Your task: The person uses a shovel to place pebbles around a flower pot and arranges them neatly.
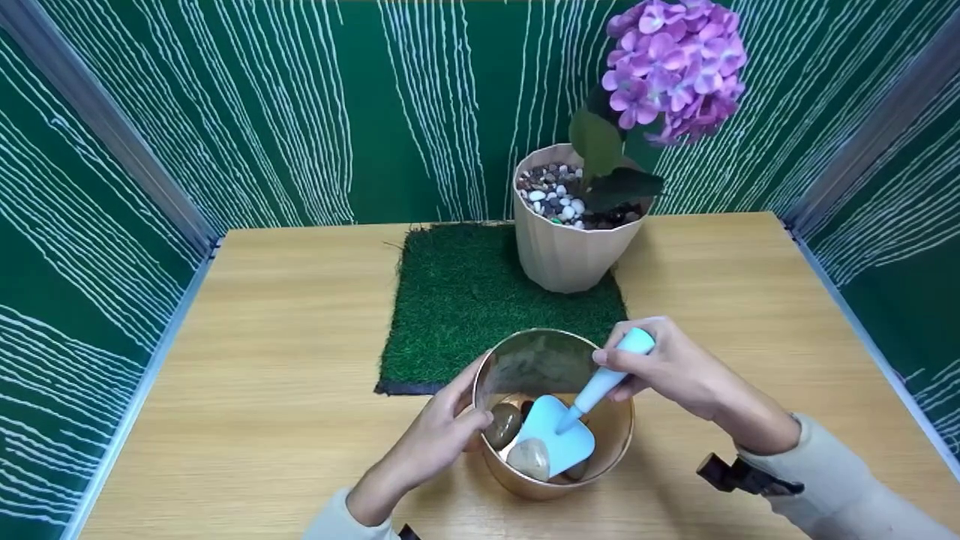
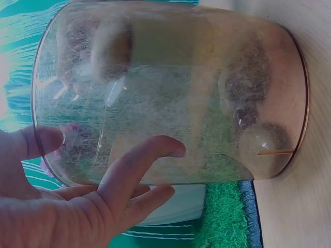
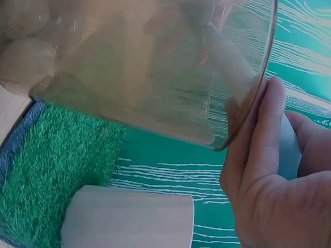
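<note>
An amber-tinted clear container (image 1: 540, 489), like a glass jar or vase, stands at the table's front. My left hand (image 1: 435, 442) holds its left side, with the thumb over the rim and the other fingers along the outside wall. The handle of a light-blue toy-like shovel (image 1: 553, 431) is gripped in my right hand (image 1: 675, 375), over the container's right rim. Its broad blade is down inside, among smooth stones: a dark brown stone (image 1: 503, 425) and a pale stone (image 1: 529, 458). In the right wrist view, the right fingers (image 3: 268, 129) lie against the rim.
Behind the container lies a square of artificial grass (image 1: 457, 300). A beige ribbed pot (image 1: 566, 255) stands on its back right part, holding pebbles and a purple hydrangea (image 1: 675, 71). Green walls (image 1: 420, 112) with white lines enclose the wooden table (image 1: 285, 322) at the back and sides.
</note>
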Demonstrator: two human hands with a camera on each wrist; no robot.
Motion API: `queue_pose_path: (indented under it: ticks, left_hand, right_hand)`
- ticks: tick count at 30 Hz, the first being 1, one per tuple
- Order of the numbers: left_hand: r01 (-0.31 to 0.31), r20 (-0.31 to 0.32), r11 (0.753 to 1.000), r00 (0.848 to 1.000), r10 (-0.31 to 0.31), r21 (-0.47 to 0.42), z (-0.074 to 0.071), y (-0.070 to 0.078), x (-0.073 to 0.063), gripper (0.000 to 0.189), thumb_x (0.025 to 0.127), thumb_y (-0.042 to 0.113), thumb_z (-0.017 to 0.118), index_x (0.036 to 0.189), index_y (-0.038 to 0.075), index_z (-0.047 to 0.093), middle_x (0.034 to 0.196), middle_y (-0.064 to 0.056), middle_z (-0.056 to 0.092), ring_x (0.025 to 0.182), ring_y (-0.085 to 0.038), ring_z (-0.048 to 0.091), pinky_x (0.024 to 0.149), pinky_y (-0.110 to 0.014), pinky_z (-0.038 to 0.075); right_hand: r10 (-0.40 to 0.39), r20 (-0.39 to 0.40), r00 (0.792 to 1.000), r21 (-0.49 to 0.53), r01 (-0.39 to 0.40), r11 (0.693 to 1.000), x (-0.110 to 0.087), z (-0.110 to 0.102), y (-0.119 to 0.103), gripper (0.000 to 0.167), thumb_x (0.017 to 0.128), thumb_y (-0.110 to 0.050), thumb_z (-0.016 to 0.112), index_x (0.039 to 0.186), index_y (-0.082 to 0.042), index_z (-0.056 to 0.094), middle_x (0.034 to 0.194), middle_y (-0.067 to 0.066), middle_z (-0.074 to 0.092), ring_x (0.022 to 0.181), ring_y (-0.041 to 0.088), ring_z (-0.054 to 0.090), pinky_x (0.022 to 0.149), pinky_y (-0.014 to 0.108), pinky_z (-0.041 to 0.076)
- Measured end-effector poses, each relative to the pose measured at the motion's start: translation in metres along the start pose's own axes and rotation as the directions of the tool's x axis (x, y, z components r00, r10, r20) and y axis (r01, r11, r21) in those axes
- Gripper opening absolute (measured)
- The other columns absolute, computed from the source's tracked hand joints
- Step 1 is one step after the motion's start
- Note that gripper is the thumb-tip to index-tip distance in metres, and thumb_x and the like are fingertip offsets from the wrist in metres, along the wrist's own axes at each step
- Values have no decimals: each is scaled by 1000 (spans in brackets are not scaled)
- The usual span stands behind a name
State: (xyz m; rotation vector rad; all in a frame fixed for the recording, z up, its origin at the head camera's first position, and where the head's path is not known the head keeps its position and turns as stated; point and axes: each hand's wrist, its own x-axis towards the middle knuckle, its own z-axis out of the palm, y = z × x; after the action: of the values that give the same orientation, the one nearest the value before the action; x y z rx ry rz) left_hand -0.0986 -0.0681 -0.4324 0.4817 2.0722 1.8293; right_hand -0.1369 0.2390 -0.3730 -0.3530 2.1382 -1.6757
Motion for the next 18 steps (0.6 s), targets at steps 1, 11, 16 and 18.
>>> queue_pose_path:
  ticks: [1,11,16,18]
  left_hand:
    - [-1,4,1000,1000,1,-1,0,0,0,78,95,4,53,167,2,25,173,-18,26,157,-36,28,127,-53,25]
    - [6,-1,1000,1000,-6,-1,0,-1,2,77,95,3,52,167,3,25,173,-17,26,157,-34,30,127,-51,26]
    - [3,-1,1000,1000,-3,0,0,-1,1,79,94,4,52,168,2,24,173,-18,26,157,-35,29,127,-52,26]
    - [-1,0,1000,1000,1,-1,0,0,1,79,94,4,53,167,3,25,173,-18,26,157,-36,29,127,-52,27]
  right_hand:
    - [1,4,1000,9,-1,1000,0,0,0,24,102,-8,68,100,16,67,83,10,68,69,17,75,65,27,64]
    - [2,-2,1000,73,-2,997,-1,-4,5,16,104,-9,65,95,4,71,80,6,72,68,16,75,67,28,65]
    - [17,-13,1000,112,-16,994,-2,-9,9,16,104,-8,64,92,-4,73,81,5,73,69,14,75,68,26,65]
    - [15,-16,1000,127,-12,992,-3,-12,9,17,105,-8,63,91,-6,73,81,5,73,70,13,75,68,26,64]
